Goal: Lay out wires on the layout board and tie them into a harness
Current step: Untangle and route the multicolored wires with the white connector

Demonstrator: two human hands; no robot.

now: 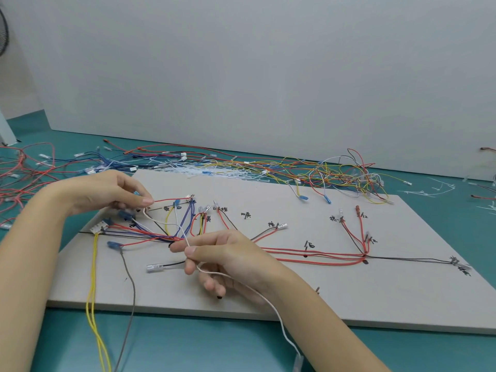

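A flat, matte grey layout board (295, 291) lies on the teal surface (188, 345), carrying thin red, blue and yellow wires. The left hand (107, 189) pinches a slim white wire (161, 222) near the board's far-left edge; the right hand (222, 253) grips it too, its fingers (191, 250) closed. The wire's tail curves off the board's near edge.

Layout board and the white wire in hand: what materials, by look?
Layout board: looks like a matte grey rigid sheet, plastic or fibreboard; flat, no glare, ink marks on it. White wire: likely glossy plastic insulation, bending freely from the right hand; clear sleeve at its end.
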